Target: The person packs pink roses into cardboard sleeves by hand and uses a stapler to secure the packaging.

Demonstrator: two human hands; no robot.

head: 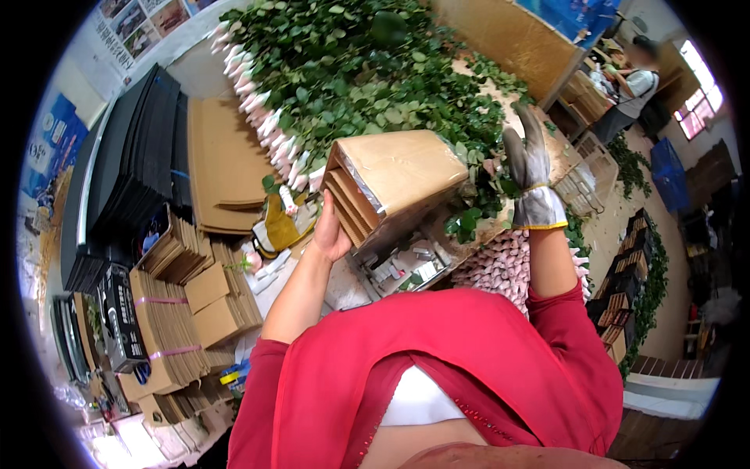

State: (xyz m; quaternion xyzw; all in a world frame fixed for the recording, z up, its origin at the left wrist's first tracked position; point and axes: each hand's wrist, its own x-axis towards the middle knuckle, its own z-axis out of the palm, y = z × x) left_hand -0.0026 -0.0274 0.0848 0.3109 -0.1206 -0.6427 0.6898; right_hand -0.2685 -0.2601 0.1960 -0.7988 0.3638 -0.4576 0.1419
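My bare left hand grips the near left end of a bundle wrapped in brown cardboard. Layers of corrugated card show inside its open end, and clear film shines along its edges. Leafy green stems come out of the bundle's far right end. My right hand, in a grey work glove with a yellow cuff edge, is raised with fingers apart beside those leaves and holds nothing. A large pile of leafy rose stems lies beyond, the pale wrapped heads lined up along its left side.
Flat cardboard sheets, black boards and tied card stacks stand at left. A yellow-grey glove lies near my left hand. More pink wrapped heads are by my right arm. A person stands at the far right.
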